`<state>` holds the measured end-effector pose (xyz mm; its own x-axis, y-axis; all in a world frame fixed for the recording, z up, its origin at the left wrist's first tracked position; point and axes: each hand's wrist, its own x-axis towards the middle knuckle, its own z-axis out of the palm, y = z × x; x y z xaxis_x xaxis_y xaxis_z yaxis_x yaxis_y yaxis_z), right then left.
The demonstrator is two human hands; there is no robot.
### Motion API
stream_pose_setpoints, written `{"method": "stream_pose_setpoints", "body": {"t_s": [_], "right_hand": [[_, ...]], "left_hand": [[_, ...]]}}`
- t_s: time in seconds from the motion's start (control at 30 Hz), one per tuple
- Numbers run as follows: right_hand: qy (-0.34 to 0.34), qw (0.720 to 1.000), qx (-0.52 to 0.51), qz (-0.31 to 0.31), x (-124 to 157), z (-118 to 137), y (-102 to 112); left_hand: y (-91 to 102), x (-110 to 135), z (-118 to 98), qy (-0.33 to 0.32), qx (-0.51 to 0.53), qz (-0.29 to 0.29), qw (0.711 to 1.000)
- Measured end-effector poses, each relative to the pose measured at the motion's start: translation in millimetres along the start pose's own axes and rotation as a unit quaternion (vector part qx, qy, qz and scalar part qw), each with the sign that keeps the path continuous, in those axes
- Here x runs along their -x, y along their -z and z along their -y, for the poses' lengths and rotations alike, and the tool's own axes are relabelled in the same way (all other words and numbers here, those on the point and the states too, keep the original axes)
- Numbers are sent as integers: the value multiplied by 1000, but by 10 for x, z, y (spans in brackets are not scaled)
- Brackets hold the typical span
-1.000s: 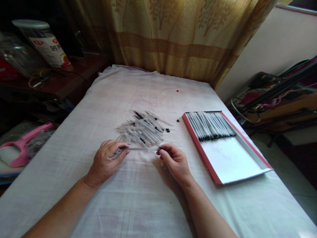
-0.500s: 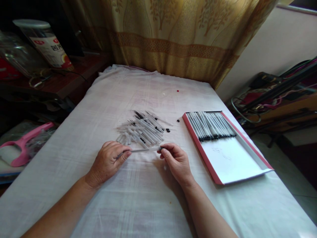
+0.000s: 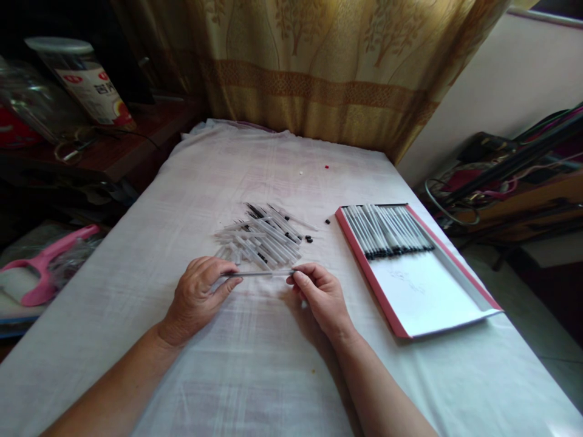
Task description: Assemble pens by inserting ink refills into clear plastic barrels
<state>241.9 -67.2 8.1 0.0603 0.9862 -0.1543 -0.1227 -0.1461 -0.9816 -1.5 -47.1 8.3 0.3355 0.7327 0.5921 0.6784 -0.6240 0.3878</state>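
Note:
A thin pen, its left part grey and its right part translucent, stretches level between my two hands. My left hand has it between thumb and forefinger at the left end, the thumb a little away from the fingers. At the other end, my right hand pinches the dark tip. Just beyond them lies a loose pile of clear pen barrels and dark-tipped pen parts. Small black caps lie to the right of the pile.
On the right, a red-edged shallow box holds a row of black-ended pens. A tiny red piece lies farther back on the white cloth. At left stand a lidded jar and a pink-handled object.
My left thumb and forefinger have parted slightly around the pen, baring more of its left end. My right hand has shifted slightly left.

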Motion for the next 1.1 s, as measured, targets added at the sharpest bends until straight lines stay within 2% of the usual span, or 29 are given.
{"method": "stream_pose_setpoints", "body": {"t_s": [0.17,0.3,0.4,0.53,0.6,0.77,1.1], "right_hand": [[42,998,31,39,19,-48,1],[101,985,126,68,40,-79,-19],[115,980,160,36,21,-75,4],[76,985,148,-42,-30,-52,81],[53,988,134,-59,-44,-50,108],[52,988,132,-56,-38,-77,99],[95,984,140,-47,-20,-56,92]], "left_hand": [[-3,-7,-19,-29,7,8,1000],[-3,-2,5,-33,8,27,999],[-12,11,96,4,-37,22,999],[-69,27,193,54,-125,30,990],[-107,28,189,71,-157,45,984],[-144,9,131,80,-186,65,977],[-71,4,122,28,-142,19,989]]}}
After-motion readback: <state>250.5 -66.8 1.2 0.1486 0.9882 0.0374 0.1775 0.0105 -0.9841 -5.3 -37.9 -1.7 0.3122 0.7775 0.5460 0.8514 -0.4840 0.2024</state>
